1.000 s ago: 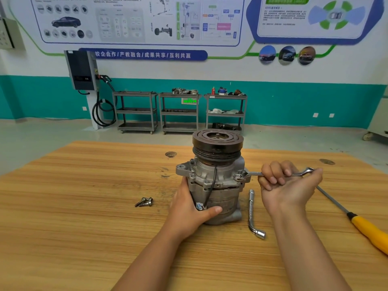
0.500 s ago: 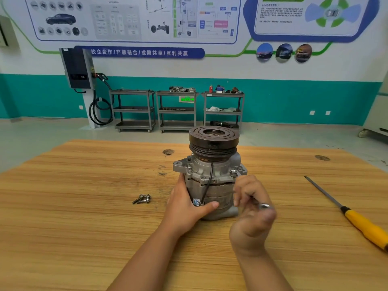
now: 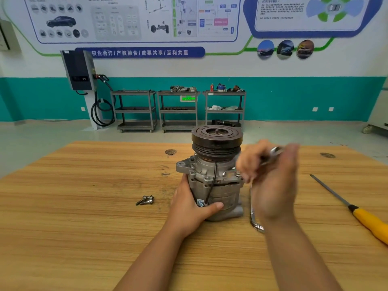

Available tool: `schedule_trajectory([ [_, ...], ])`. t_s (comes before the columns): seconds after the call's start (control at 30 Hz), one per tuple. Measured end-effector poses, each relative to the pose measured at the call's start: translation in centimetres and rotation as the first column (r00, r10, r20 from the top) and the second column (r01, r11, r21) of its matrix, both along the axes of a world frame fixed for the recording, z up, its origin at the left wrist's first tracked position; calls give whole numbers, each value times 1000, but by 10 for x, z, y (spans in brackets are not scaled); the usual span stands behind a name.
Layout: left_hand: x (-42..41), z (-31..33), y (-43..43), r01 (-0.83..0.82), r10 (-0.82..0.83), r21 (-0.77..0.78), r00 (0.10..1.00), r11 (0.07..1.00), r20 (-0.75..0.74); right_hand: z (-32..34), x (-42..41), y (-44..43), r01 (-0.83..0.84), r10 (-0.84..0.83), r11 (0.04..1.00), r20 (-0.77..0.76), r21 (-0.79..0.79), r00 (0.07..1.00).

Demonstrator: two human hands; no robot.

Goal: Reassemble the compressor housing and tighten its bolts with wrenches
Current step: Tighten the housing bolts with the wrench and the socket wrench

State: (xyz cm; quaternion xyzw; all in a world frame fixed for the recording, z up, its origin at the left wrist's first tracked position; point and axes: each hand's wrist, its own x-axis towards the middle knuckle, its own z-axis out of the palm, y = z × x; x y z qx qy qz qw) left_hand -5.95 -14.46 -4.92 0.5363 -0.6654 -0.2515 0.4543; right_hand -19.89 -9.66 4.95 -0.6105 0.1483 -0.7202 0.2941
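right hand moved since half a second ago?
Yes. The right hand, gripping the wrench, has swung up and right, from before the compressor's base to beside its pulley.

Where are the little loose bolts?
In the head view, the loose bolts lie on the wooden table, just left of the compressor and the left hand holding it.
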Motion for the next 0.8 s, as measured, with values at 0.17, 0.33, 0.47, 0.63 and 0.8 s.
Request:
schedule_trajectory([
  [0.17, 0, 0, 0, 5, -5, 24, 1000, 1000, 0, 22, -48, -33, -234, 157, 957, 373, 172, 915],
  [0.33, 0, 1, 0, 16, -15, 33, 1000, 999, -14, 3, -62, -60, -379, 110, 840, 564, 387, 818],
  [0.47, 0, 1, 0, 23, -23, 35, 1000, 999, -21, -18, -66, -69, -519, 93, 754, 716, 403, 692],
  [0.63, 0, 1, 1, 13, -13, 35, 1000, 999, -21, -21, -66, -75, -496, 71, 753, 695, 433, 715],
  [0.8, 0, 1, 2, 7, -7, 32, 1000, 999, -19, -18, -65, -78, -443, 18, 750, 654, 491, 757],
])
